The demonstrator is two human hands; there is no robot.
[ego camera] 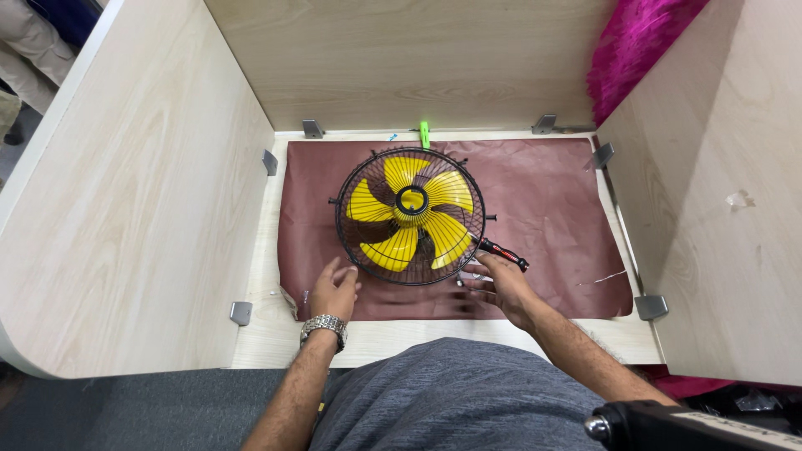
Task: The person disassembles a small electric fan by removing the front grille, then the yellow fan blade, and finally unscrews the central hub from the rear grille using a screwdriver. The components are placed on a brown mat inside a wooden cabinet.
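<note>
A fan (411, 215) with yellow blades and a black wire guard lies flat on a brown mat (551, 209). My left hand (334, 289), with a metal watch at the wrist, rests open on the mat at the guard's near left edge. My right hand (501, 284) lies on the mat at the guard's near right edge, fingers spread, beside a screwdriver (504, 251) with a red and black handle. Small screws seem to lie under its fingertips, too blurred to be sure.
The mat sits inside a light wooden booth with walls left, back and right. A green clip (424, 134) stands at the back edge. Pink fluffy fabric (635, 46) hangs over the back right corner. Metal brackets (651, 306) hold the walls.
</note>
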